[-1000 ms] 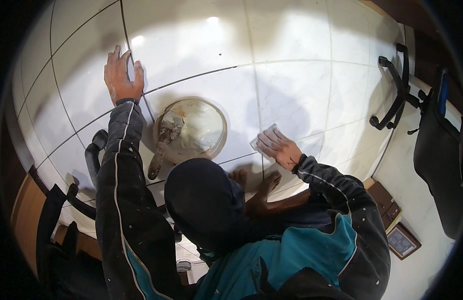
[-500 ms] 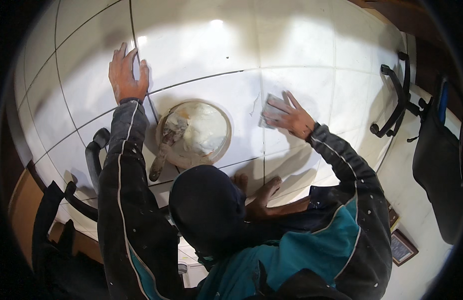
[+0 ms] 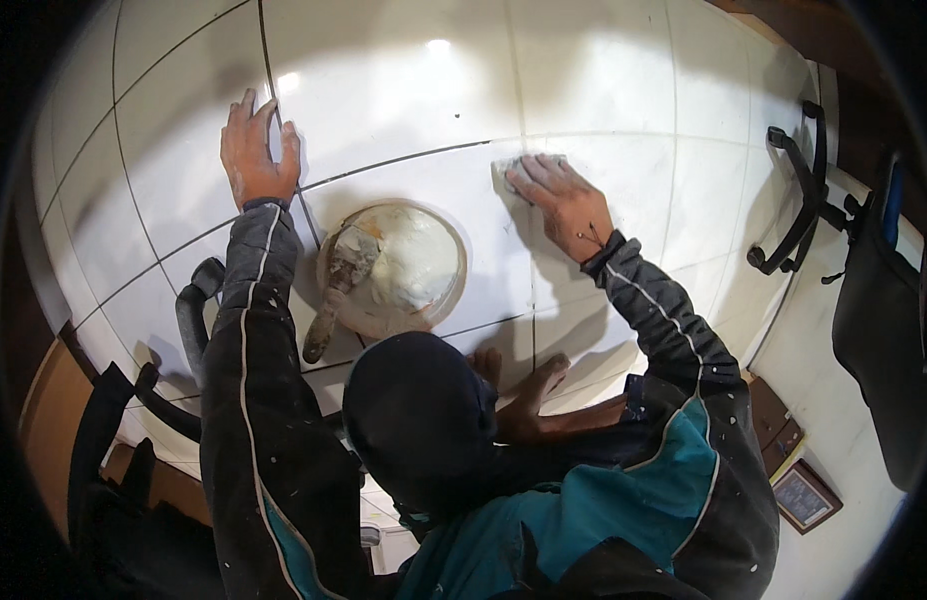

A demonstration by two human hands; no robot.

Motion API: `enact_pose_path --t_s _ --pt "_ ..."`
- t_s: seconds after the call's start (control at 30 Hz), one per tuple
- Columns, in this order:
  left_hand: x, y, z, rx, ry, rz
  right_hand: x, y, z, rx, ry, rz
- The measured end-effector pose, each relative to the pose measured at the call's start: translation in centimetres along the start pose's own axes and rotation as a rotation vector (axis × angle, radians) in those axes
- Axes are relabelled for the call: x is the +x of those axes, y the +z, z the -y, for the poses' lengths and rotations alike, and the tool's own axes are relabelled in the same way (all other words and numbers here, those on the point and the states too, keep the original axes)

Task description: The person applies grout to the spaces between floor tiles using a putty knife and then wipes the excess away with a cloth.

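My left hand (image 3: 258, 155) lies flat on the white tiled floor (image 3: 403, 95), fingers spread, beside a dark joint between tiles. My right hand (image 3: 563, 205) presses a thin greyish pad (image 3: 507, 177) against the floor, where a pale joint meets the end of a dark one. Fingers cover part of the pad, so I cannot tell its material. Between my arms, close to my bent knee, a shallow round dish (image 3: 459, 275) holds a mound of white paste (image 3: 418, 258). A paste-smeared putty knife (image 3: 323, 325) leans in it, its handle over the rim.
My bare foot (image 3: 538, 385) rests on the tiles right of the dish. Black wheeled chair legs (image 3: 808, 180) stand at the far right, and another black chair part (image 3: 195, 310) is beside my left sleeve. A framed picture (image 3: 806, 496) is at the lower right.
My right hand has slid the pad forward and slightly left along the tiles, up to the joint crossing. My left hand, the dish and the putty knife stay where they were.
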State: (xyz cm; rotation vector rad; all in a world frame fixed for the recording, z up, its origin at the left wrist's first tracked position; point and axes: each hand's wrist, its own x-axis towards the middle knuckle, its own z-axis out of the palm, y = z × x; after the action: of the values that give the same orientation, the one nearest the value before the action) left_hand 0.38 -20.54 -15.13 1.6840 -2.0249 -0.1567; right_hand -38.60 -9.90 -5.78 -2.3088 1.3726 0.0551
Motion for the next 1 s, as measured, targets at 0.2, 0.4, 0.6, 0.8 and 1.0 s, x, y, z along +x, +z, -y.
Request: enact_pose_path --t_s 0.2,0.4,0.6,0.8,1.0 --pt "-0.1 0.3 0.0 0.010 -0.016 -0.009 -12.2 4.5 2.8 -0.017 -0.190 0.236" --pt "-0.6 0.2 0.4 0.021 0.003 -0.037 -14.3 3.6 1.8 0.136 -0.309 0.250" --pt "-0.3 0.6 0.6 -0.011 0.030 -0.050 -17.4 6.6 -2.2 0.112 -0.475 0.199" --pt "-0.7 0.4 0.8 0.009 0.076 -0.082 -18.3 -0.4 -0.2 0.017 -0.083 0.264" --pt "-0.4 1.2 1.2 -0.008 0.149 -0.113 -10.3 1.8 0.7 0.083 -0.013 -0.091"
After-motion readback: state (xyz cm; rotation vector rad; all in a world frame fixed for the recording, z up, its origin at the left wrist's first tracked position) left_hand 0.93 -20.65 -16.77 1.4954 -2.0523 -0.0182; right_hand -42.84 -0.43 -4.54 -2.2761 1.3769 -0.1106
